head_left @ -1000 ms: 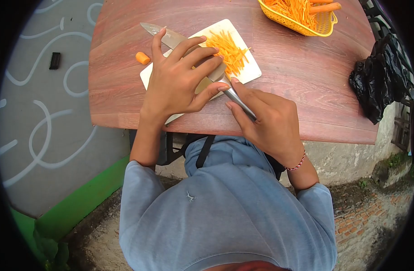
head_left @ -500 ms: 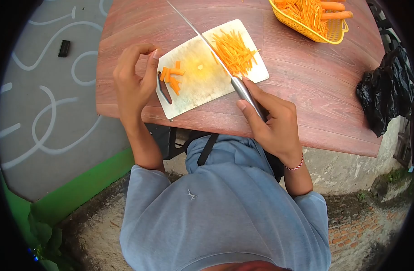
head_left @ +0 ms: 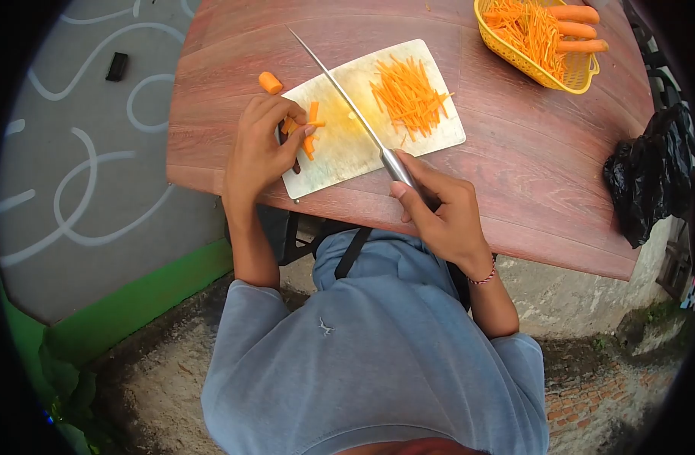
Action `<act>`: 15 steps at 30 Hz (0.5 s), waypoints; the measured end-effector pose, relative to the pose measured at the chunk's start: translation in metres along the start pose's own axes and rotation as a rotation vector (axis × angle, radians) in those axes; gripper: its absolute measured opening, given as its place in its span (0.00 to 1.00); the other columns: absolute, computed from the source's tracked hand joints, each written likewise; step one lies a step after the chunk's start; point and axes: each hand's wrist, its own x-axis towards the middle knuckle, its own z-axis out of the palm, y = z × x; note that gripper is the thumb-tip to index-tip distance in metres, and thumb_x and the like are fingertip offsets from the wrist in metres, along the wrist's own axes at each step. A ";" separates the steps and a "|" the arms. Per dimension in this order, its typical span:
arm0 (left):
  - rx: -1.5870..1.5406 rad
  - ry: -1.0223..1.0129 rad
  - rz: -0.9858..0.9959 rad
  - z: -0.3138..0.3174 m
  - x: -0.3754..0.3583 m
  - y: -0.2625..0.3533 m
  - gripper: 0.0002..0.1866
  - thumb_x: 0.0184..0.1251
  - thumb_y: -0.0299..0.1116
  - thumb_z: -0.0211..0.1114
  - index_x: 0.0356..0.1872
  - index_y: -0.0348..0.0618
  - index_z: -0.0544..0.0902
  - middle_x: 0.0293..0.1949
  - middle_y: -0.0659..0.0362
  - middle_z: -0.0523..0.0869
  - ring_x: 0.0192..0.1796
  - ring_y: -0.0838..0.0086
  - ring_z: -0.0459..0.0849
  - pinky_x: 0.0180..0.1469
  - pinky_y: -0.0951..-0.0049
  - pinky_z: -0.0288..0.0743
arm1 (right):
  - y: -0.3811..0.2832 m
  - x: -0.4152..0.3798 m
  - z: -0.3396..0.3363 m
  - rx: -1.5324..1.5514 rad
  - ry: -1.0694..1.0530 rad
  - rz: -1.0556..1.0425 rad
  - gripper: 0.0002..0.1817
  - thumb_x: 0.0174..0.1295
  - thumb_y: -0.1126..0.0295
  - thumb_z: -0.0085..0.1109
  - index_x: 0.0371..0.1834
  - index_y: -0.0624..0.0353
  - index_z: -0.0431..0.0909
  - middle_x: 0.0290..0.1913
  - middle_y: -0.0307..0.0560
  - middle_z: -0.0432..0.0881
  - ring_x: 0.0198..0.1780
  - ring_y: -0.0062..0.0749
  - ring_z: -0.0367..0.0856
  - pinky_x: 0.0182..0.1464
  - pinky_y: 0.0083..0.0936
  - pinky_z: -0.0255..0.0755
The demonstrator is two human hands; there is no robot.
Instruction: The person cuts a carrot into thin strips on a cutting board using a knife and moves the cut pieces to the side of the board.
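My right hand grips the handle of a long kitchen knife, its blade slanting up and left above the white cutting board. At the board's left end, the thumb and fingers of my left hand pinch a carrot piece. More short carrot pieces lie under and beside these fingers, partly hidden. A pile of thin carrot strips covers the board's right side. Off the board, beyond my left hand, lies a carrot chunk.
A yellow plastic basket with carrot strips and several whole carrots stands at the far right of the wooden table. A black plastic bag hangs at the right edge. On the grey floor lies a small black object.
My left hand has moved from the board's left edge onto the short carrot pieces, its fingers closing. The knife blade now lies farther left of the carrot strips. The carrot chunk has come into sight.
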 end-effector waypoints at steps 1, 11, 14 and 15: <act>-0.010 -0.002 0.010 0.000 0.000 0.000 0.09 0.63 0.28 0.79 0.39 0.39 0.87 0.43 0.54 0.88 0.50 0.55 0.83 0.57 0.56 0.78 | 0.001 0.000 0.001 -0.004 0.001 -0.011 0.23 0.74 0.67 0.70 0.67 0.71 0.83 0.49 0.69 0.91 0.42 0.46 0.93 0.47 0.34 0.82; -0.174 -0.086 0.136 -0.006 0.020 0.009 0.04 0.72 0.21 0.69 0.45 0.36 0.86 0.44 0.54 0.88 0.48 0.59 0.86 0.53 0.60 0.78 | -0.005 0.004 -0.003 0.007 -0.054 0.123 0.24 0.75 0.69 0.69 0.69 0.70 0.82 0.39 0.59 0.92 0.34 0.28 0.89 0.40 0.28 0.81; -0.239 -0.174 0.214 0.007 0.031 0.009 0.05 0.71 0.22 0.70 0.45 0.36 0.86 0.44 0.53 0.88 0.50 0.58 0.87 0.53 0.61 0.79 | -0.009 0.005 0.001 0.129 -0.038 0.209 0.24 0.75 0.71 0.68 0.71 0.68 0.82 0.34 0.51 0.90 0.30 0.20 0.86 0.34 0.24 0.78; -0.247 -0.165 0.212 0.013 0.034 0.009 0.06 0.69 0.22 0.71 0.45 0.36 0.86 0.44 0.53 0.89 0.50 0.57 0.87 0.53 0.61 0.79 | -0.008 0.005 0.002 0.143 -0.022 0.205 0.24 0.76 0.71 0.68 0.72 0.68 0.81 0.33 0.48 0.89 0.28 0.19 0.85 0.33 0.23 0.78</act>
